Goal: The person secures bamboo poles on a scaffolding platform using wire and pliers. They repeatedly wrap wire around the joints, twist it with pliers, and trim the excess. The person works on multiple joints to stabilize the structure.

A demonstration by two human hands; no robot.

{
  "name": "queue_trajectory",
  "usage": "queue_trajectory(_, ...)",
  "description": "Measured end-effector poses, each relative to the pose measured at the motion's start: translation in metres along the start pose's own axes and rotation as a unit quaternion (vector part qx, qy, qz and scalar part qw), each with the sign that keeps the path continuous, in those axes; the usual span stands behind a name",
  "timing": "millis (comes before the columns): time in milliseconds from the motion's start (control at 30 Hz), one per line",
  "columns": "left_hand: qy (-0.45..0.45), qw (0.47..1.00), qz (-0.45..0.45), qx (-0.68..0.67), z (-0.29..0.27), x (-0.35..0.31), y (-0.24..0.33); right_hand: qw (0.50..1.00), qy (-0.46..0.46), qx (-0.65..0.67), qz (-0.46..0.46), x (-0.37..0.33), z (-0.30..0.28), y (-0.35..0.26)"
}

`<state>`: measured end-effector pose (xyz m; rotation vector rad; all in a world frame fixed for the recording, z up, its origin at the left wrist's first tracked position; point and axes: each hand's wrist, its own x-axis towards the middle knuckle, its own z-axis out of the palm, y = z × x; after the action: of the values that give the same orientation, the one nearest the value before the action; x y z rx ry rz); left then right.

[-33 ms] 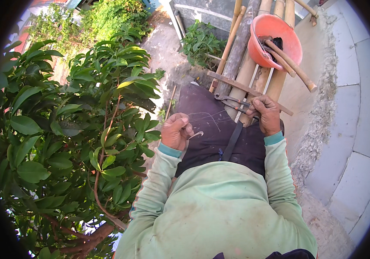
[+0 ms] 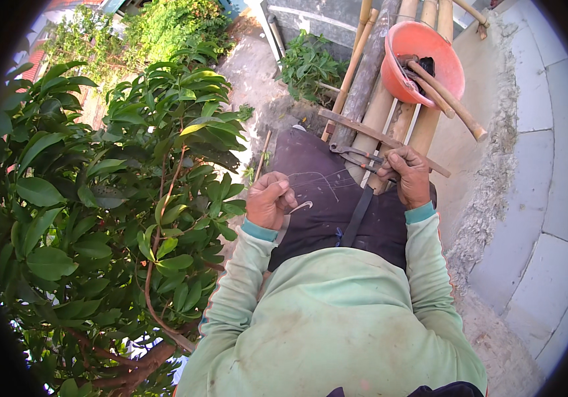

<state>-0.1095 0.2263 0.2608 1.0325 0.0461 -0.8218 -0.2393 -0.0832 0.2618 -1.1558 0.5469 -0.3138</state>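
Observation:
My left hand (image 2: pixel 271 201) is closed in a pinch on the end of several strands of thin wire (image 2: pixel 317 177). A short pale curved piece sticks out below its fingers. The wire stretches above my dark trousers (image 2: pixel 310 225) toward my right hand (image 2: pixel 407 173). Closed as well, my right hand grips the dark handles of a pair of pincers (image 2: pixel 357 156), whose jaws point left. Whether its fingertips also pinch the wire's other end cannot be made out. Behind the pincers lies a wooden crosspiece (image 2: pixel 370 132).
Bamboo poles (image 2: pixel 380 109) run away from me. On them an orange bucket (image 2: pixel 400 49) leans, with wooden-handled tools (image 2: pixel 453 99) poking out. A leafy tree (image 2: pixel 98 231) fills the left side. A pale block wall (image 2: pixel 522 218) with rough mortar stands on the right.

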Motion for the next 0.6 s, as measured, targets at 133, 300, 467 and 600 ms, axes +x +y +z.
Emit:
queue_trajectory(133,-0.053,0.967,-0.031,0.246,0.001,-0.006,0.037,0.997,-0.062,-0.05,-0.01,-0.01,0.007,-0.023)
queue_trajectory(300,-0.203,0.836,-0.074,0.505,0.054,-0.006,0.049,0.989,-0.115,-0.089,-0.037,-0.027,0.039,-0.044)
queue_trajectory(467,-0.223,0.92,-0.184,0.264,0.064,-0.015,0.02,0.954,-0.148,-0.242,-0.1,-0.026,0.015,-0.046)
queue_trajectory(600,-0.164,0.748,0.202,0.61,0.054,0.003,0.014,0.755,-0.202,-0.573,-0.245,-0.042,0.016,-0.053)
